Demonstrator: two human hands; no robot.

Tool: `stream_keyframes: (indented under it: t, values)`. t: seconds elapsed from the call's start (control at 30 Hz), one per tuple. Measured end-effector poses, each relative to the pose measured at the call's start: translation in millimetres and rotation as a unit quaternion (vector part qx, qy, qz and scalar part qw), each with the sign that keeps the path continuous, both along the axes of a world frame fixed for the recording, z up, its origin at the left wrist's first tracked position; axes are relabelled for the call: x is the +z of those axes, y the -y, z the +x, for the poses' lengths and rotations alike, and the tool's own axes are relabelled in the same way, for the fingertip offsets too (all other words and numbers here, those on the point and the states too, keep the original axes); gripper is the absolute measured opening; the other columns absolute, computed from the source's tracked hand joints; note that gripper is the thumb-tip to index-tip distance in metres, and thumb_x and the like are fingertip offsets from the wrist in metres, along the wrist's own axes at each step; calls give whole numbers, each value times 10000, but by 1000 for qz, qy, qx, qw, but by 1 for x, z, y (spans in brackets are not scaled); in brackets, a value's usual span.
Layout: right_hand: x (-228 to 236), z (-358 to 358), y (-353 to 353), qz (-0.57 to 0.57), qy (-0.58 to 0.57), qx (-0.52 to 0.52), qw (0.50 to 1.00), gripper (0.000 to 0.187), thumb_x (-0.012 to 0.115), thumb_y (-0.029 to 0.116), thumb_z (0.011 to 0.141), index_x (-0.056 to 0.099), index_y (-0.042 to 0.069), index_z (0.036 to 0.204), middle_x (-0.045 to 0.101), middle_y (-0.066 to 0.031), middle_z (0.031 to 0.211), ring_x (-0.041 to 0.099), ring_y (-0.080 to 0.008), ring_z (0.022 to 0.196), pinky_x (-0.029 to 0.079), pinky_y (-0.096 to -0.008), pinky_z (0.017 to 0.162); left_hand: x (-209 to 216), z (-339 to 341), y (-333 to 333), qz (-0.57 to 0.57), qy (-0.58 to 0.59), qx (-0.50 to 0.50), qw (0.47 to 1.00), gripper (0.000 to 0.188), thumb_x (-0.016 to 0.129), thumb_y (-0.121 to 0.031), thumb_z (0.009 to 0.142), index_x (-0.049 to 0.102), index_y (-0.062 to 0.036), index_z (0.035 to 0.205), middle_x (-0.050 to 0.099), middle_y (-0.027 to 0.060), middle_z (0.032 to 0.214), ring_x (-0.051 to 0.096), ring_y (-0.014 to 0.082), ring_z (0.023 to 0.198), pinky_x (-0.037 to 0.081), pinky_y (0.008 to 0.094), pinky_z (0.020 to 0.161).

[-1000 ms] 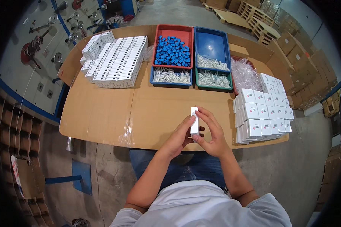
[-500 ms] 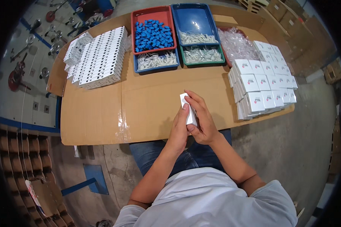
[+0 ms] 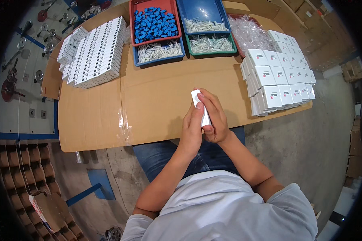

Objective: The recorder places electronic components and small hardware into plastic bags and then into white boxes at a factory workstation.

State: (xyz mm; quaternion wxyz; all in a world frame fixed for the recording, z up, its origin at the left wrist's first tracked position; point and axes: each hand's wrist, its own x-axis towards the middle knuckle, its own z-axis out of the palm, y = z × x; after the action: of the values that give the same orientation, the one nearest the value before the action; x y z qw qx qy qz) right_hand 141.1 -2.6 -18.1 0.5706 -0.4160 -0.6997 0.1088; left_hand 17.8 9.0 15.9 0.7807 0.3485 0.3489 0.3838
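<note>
Above the near edge of the cardboard-covered table (image 3: 157, 100), a small white box (image 3: 205, 119) is clasped between both hands. My left hand (image 3: 191, 130) presses along its left side, thumb up. My right hand (image 3: 218, 120) wraps the other side, its fingers over the far end and its thumb near the close end. A narrow white face of the box points upward; the palms cover most of the rest. Nearest on the right is a stack of flat white boxes (image 3: 274, 76) with small printed marks.
At far left stand rows of white boxes (image 3: 98, 52). Behind are a red tray (image 3: 149, 4) of blue pieces, a blue tray (image 3: 201, 10), a lower blue tray (image 3: 161, 61) and a green tray (image 3: 213, 53) with white pieces. Clear plastic (image 3: 251, 34) fills another tray.
The view has shifted slightly, so the table and trays sit higher in the picture. Both hands keep the white box clasped, with only a slight shift of the fingers.
</note>
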Motion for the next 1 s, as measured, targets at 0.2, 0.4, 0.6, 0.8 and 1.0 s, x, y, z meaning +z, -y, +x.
stream_keyframes:
  t: [0.2,0.4,0.6,0.8,1.0]
  values:
    - [1,1,-1,16,-5,-23,1000,754,401,550,1070,496,-112,1417,512,-334,1420,568,-468,1238,470,-486,1041,4,8,1,0,-1,11,1000,498,448,-378,1097,531,7,1401,623,51,1173,577,102,1039,466,257,909]
    - [-4,-2,-3,15,-17,-19,1000,733,377,534,1081,512,-110,1404,524,-337,1415,575,-470,1235,477,-489,1034,-2,8,1,-3,-8,32,999,433,485,-446,1080,591,-53,1227,641,33,1023,622,104,905,523,265,769]
    - [3,-1,-4,-32,-50,20,998,720,385,534,1078,491,-83,1434,496,-302,1470,537,-425,1318,444,-469,1078,-6,-2,-2,-41,5,19,999,462,476,-385,1080,526,-38,1382,643,80,1156,632,145,1011,520,288,881]
    - [9,-9,2,-203,-223,77,950,676,570,464,1032,446,-3,1505,424,-226,1554,458,-339,1416,376,-441,1152,-17,-4,-7,222,-84,57,970,727,445,-261,1011,156,-87,1656,409,153,1552,443,255,1379,344,358,1152]
    - [16,0,2,-276,-192,106,936,687,753,279,941,461,33,1512,408,-208,1553,442,-330,1423,373,-435,1161,-27,-12,-11,175,77,61,980,702,363,-436,1053,182,-132,1659,359,122,1596,397,232,1421,333,368,1164]
